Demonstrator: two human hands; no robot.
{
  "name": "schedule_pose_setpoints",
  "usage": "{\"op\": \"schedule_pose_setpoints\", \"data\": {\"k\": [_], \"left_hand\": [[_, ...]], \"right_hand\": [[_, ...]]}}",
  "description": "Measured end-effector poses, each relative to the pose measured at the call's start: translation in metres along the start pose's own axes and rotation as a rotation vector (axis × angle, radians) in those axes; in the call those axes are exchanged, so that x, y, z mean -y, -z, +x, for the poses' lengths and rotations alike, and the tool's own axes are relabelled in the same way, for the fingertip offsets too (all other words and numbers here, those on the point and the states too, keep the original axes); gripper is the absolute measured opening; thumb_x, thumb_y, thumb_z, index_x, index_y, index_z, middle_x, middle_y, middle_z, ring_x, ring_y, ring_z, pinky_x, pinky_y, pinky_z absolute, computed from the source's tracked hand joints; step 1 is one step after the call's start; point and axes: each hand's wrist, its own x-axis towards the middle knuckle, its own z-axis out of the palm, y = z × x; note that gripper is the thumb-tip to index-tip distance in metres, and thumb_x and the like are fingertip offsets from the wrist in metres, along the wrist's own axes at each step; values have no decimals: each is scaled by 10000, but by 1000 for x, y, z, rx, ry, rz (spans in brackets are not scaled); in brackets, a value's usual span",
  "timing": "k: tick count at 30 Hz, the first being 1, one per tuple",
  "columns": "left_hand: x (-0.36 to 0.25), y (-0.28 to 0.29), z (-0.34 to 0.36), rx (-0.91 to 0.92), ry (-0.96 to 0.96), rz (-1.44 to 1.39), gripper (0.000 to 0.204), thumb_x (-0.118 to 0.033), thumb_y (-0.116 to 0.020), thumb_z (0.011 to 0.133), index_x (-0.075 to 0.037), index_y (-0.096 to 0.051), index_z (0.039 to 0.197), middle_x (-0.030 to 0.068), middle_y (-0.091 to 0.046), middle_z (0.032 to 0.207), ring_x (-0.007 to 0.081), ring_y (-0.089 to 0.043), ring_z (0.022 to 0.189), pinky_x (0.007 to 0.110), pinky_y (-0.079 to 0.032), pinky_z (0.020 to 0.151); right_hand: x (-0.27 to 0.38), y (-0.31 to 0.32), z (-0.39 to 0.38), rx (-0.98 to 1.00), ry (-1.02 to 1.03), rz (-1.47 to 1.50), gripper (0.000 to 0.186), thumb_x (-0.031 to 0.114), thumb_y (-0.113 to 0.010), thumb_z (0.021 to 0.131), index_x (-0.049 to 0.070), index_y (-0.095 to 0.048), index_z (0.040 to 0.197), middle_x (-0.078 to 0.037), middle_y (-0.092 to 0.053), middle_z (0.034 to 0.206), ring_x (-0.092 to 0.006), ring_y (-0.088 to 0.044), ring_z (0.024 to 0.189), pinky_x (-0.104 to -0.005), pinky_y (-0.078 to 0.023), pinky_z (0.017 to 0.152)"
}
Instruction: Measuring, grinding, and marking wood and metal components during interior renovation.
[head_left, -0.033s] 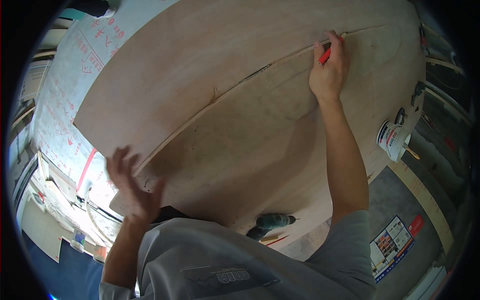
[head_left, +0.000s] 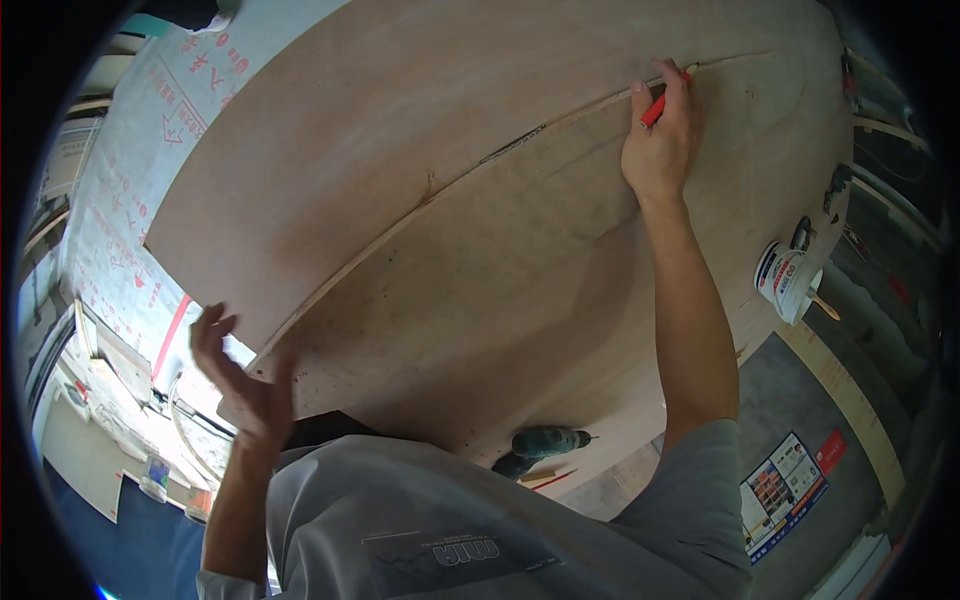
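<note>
A large brown plywood sheet point(head_left: 330, 180) lies over a second plywood sheet point(head_left: 480, 280) nearer me. The upper sheet's front edge runs slantwise from lower left to upper right, with a dark split stretch near its middle. My right hand point(head_left: 662, 145) rests at that edge on the far right, fingers closed round a red carpenter's pencil point(head_left: 653, 112) whose tip lies by the edge. My left hand point(head_left: 243, 375) is raised near the left end of the same edge, fingers apart and slightly blurred, holding nothing.
A dark green power drill point(head_left: 548, 443) lies on the near sheet by my body. A white tub point(head_left: 785, 275) with a brush stands at the right. White printed sheeting point(head_left: 130, 200) covers the left side. A printed poster point(head_left: 785, 498) lies low on the right.
My left hand has moved a little left and down, away from the upper sheet's edge. My right hand and the pencil have barely shifted.
</note>
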Motion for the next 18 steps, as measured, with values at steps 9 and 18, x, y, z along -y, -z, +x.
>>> {"op": "schedule_pose_setpoints", "data": {"k": [9,18], "left_hand": [[37,45,-2,635,519,156,391,-333,-568,969,41,-665,1030,205,-663,883,308,-612,861,432,-463,885],[20,38,-2,658,481,75,418,-311,-702,868,86,-662,991,195,-675,746,252,-644,647,383,-516,674]], "right_hand": [[0,-5,1,0,5,28,322,264,-635,964,70,-592,1218,-109,-628,1275,-348,-511,1256,-503,-324,1106],[1,-1,0,35,-23,12,322,265,-612,980,67,-598,1234,-108,-638,1258,-341,-496,1288,-486,-307,1120]]}}
